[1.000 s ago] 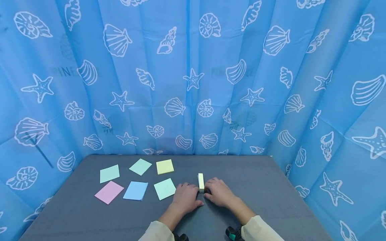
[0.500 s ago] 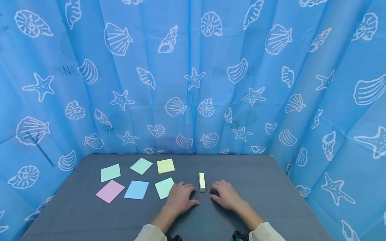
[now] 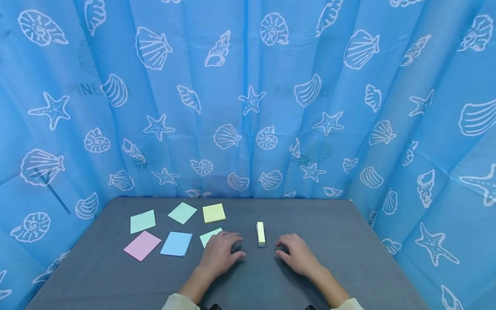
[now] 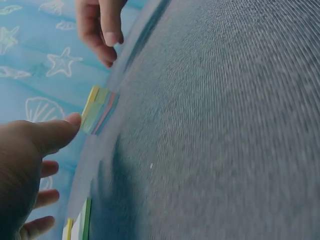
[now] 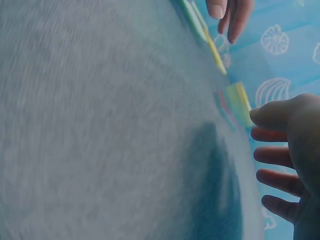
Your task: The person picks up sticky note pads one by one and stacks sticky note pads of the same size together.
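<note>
Between my two hands stands a narrow stack of sticky note pads, pale yellow on top. The left wrist view shows coloured layers in the stack, with green, blue and pink below the yellow. My left hand hovers to its left with fingers loosely bent and holds nothing. It partly covers a light green sticky note pad. On the other side, my right hand is held off the stack, thumb and fingers apart, nothing between them. In the right wrist view its fingers are spread.
Several more sticky note pads lie at the left of the grey table: a pink one, a blue one, a yellow one and two green ones. A blue shell-patterned curtain hangs behind the table.
Both hands have drawn away from the stack, the left one leftward over the green pad and the right one rightward. The stack now stands by itself, untouched.
</note>
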The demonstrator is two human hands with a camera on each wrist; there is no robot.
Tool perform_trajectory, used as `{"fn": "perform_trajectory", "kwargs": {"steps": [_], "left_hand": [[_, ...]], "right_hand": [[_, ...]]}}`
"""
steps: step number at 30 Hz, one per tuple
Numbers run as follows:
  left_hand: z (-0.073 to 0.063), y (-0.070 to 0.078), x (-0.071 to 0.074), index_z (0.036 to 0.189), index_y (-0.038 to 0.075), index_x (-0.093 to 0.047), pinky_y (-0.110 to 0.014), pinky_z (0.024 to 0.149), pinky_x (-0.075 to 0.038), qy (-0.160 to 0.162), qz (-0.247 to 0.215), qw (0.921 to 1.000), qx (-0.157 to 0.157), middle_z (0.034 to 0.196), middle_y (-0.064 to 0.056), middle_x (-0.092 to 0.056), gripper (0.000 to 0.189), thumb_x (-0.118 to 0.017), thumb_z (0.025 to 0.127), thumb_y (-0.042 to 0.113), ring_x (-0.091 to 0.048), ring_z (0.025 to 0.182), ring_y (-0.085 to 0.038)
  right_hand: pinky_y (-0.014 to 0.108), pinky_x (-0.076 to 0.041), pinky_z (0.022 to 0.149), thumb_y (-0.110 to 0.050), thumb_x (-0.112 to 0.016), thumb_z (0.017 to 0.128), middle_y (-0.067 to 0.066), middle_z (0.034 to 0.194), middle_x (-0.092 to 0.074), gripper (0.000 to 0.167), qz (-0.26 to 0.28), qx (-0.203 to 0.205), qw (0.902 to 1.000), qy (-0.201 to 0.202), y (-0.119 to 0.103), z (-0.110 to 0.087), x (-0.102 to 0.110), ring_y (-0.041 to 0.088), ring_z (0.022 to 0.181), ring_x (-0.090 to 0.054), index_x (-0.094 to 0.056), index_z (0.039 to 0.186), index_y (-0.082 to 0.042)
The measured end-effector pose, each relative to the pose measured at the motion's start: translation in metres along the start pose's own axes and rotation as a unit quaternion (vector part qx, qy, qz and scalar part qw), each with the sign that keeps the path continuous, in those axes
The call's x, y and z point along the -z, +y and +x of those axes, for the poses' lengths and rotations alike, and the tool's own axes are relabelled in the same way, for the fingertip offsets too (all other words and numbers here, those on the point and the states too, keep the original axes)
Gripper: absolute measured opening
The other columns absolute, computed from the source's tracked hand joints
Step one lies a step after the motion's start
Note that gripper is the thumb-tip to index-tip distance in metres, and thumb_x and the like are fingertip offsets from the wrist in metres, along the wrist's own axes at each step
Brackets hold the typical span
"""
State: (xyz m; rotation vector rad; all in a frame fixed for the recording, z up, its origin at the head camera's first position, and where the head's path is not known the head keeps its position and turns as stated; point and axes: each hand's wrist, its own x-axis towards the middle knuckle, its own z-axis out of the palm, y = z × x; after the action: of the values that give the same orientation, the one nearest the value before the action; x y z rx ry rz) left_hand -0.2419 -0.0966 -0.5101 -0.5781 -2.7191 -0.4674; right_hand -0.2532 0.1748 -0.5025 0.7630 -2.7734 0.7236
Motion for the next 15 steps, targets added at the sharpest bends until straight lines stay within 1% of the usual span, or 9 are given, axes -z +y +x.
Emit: {"fn": "perform_trajectory", "kwargs": {"steps": [3,6,10,12,15], "left_hand": [[-0.003,-0.004,0.004,0.112,0.022,-0.073,-0.046,0.093,-0.046,0.027,-0.009,0.9996,0.002,0.119,0.003,-0.068,0.039,-0.078,0.08,0.044,-0.06,0.11,-0.021],[-0.006,-0.007,0.008,0.11,0.02,-0.074,-0.047,0.091,-0.047,0.05,-0.026,0.9984,0.008,0.119,0.001,-0.068,0.037,-0.079,0.079,0.039,-0.061,0.109,-0.023],[-0.01,-0.011,0.013,0.109,0.018,-0.074,-0.05,0.09,-0.048,0.061,-0.048,0.9966,0.027,0.119,-0.002,-0.067,0.035,-0.08,0.079,0.035,-0.061,0.11,-0.027],[-0.013,-0.012,0.016,0.109,0.018,-0.074,-0.051,0.089,-0.048,0.063,-0.051,0.9961,0.036,0.12,-0.002,-0.067,0.035,-0.081,0.079,0.035,-0.06,0.111,-0.027],[-0.017,-0.015,0.021,0.109,0.017,-0.074,-0.054,0.088,-0.048,0.071,-0.055,0.9953,0.036,0.12,-0.003,-0.067,0.036,-0.082,0.078,0.032,-0.06,0.11,-0.029]], "right_hand": [[0.049,-0.046,0.091,-0.014,-0.074,0.085,0.005,0.109,-0.067,0.012,0.007,-0.002,0.9999,0.014,-0.006,0.0,0.002,0.025,0.107,-0.058,-0.071,0.096,-0.011],[0.048,-0.047,0.091,-0.013,-0.075,0.085,0.007,0.111,-0.067,0.012,0.017,0.008,0.9993,0.032,-0.015,-0.001,0.005,0.024,0.107,-0.058,-0.071,0.097,-0.01],[0.048,-0.047,0.09,-0.011,-0.075,0.085,0.007,0.111,-0.067,0.012,0.034,0.024,0.9978,0.052,-0.028,0.001,0.008,0.023,0.107,-0.058,-0.071,0.096,-0.01],[0.048,-0.048,0.09,-0.011,-0.075,0.085,0.006,0.111,-0.067,0.012,0.045,0.027,0.9968,0.061,-0.035,0.002,0.009,0.022,0.107,-0.058,-0.071,0.096,-0.011],[0.048,-0.048,0.089,-0.01,-0.076,0.084,0.005,0.11,-0.068,0.015,0.067,0.027,0.9947,0.073,-0.044,0.005,0.009,0.02,0.106,-0.058,-0.071,0.098,-0.011]]}}
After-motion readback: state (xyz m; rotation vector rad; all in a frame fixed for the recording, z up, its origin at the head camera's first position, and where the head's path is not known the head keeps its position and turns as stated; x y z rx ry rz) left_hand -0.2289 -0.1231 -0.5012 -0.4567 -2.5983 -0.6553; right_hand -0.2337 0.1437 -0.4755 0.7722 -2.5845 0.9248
